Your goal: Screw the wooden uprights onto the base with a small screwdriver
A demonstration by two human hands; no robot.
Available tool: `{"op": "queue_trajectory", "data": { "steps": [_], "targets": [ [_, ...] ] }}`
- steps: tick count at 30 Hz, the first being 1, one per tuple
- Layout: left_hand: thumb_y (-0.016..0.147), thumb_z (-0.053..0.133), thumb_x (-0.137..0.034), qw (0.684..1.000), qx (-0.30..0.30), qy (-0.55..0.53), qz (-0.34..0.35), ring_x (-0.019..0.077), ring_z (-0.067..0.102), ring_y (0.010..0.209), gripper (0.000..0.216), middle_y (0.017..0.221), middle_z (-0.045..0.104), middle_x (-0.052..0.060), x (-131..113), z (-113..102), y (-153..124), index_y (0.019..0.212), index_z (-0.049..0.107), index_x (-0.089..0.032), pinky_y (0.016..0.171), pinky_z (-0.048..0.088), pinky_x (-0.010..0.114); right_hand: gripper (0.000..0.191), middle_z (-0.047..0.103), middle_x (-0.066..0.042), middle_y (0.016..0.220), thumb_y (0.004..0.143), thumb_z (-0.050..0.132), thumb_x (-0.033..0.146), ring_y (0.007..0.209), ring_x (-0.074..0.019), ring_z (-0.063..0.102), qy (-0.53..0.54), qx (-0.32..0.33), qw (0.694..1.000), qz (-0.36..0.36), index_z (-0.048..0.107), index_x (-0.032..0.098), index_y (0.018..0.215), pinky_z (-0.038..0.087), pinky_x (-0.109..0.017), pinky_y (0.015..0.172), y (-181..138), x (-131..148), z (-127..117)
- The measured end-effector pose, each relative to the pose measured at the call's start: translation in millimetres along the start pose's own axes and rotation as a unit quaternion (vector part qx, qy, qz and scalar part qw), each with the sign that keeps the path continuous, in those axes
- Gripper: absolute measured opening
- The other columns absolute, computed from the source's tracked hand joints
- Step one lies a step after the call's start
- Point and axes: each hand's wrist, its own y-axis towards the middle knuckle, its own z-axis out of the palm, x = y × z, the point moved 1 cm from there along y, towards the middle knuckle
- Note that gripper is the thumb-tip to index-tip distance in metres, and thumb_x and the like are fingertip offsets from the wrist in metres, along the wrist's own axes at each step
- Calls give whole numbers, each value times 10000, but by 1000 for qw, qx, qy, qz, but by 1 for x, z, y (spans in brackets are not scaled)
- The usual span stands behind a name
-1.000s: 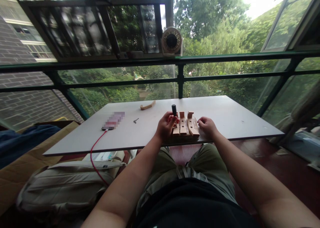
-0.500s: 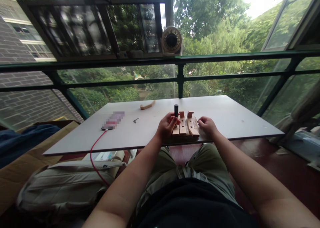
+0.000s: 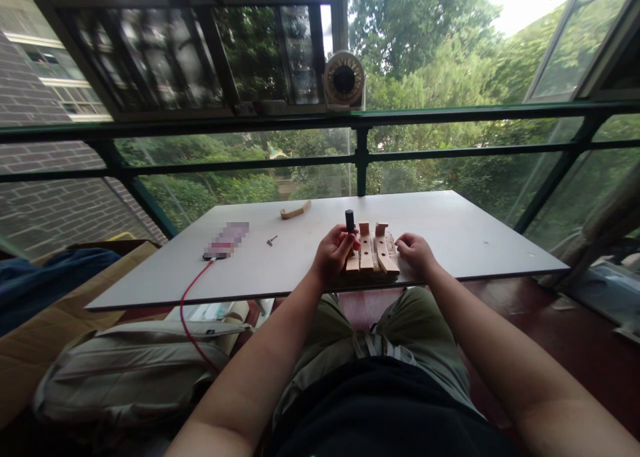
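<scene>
On the near edge of the table sits a rough wooden block (image 3: 393,243) carrying three curved wooden pieces side by side. Dark holes show in the middle piece (image 3: 367,247) and the right piece (image 3: 385,250). My left hand (image 3: 334,251) is closed around a black cylindrical tool handle (image 3: 349,219) that stands nearly upright over the left piece (image 3: 353,263); its lower end is hidden by the fingers. At the block's right side, my right hand (image 3: 415,251) has its fingers curled in, close to the block's edge. Whatever they pinch, if anything, cannot be made out.
A loose curved wooden piece (image 3: 295,210) lies at the back of the white table (image 3: 280,270). Nearer is a small metal part (image 3: 271,241). A blurred-out phone (image 3: 226,240) trails a red cable (image 3: 186,303) over the front edge. A fan (image 3: 344,78) stands behind, by the railing.
The black handle's top has tipped slightly to the left in my left hand. My right hand, the block and the wooden pieces look the same.
</scene>
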Motion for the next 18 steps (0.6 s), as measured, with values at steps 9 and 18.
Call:
{"op": "queue_trajectory", "data": {
  "steps": [9,18],
  "targets": [
    [894,568,-485,1000,-6,-18,-12,137,593,679,360,765,639,43,-3,0,0,1043,589,-158,624,476,268,220,673,-33,716,777,537,355,679,-173,583,-3,1,1000,0,681,189,762,419,-285,652,0,-2,0],
    [922,534,-457,1000,-1,-17,-3,137,597,703,327,777,635,42,-1,0,-1,1051,581,-159,646,470,267,223,681,-33,727,776,539,347,688,-171,587,-5,2,1000,-1,690,183,771,416,-284,655,1,-3,1]
  ]
}}
